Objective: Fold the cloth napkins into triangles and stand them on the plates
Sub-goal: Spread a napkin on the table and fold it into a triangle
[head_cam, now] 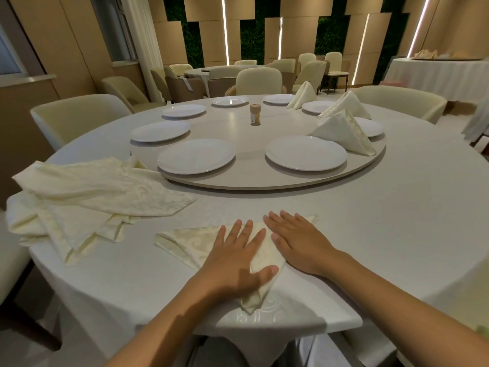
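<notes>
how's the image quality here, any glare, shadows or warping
Head view: dim warm light; the left hand casts a soft shadow on its own wrist; glare streaks on the far plate; wide-angle bending curves the table edge; background chairs look soft.

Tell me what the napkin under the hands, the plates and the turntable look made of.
Napkin: woven cloth, cream, with a faint sheen and swirl damask pattern; it creases softly.
Plates: likely glazed ceramic, glossy white with highlights; melamine is possible.
Turntable: a hard, smooth, pale beige slab showing soft reflections; material unclear, perhaps laminate or stone.

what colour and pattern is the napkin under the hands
Pale cream napkin with a woven swirl pattern, clearest in the head view.
</notes>
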The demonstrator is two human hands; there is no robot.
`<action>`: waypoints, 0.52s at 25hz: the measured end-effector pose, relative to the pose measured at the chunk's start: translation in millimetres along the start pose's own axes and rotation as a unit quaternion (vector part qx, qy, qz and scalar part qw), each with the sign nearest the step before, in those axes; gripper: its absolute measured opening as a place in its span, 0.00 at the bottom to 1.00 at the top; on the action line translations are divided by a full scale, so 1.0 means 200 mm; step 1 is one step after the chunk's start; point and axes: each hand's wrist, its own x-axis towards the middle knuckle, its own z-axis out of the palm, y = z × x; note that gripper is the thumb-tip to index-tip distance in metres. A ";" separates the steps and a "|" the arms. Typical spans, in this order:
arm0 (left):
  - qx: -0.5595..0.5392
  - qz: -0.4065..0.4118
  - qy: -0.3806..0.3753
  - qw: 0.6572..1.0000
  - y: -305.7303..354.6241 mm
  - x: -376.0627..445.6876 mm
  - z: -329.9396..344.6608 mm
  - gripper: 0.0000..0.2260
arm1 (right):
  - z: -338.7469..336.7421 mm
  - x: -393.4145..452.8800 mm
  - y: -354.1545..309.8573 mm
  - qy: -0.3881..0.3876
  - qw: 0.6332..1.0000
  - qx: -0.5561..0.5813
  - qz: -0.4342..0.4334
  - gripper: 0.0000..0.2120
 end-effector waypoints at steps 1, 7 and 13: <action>-0.001 -0.002 -0.003 1.000 0.00 0.00 0.00 0.34 | 0.01 0.01 0.03 -0.008 1.000 -0.007 0.011 0.24; -0.005 0.004 -0.012 1.000 -0.01 0.00 0.00 0.34 | -0.01 0.01 0.18 -0.024 0.994 -0.022 0.102 0.27; -0.065 0.006 0.000 0.998 0.00 -0.02 -0.03 0.35 | -0.05 0.00 0.12 -0.002 0.994 -0.043 0.097 0.26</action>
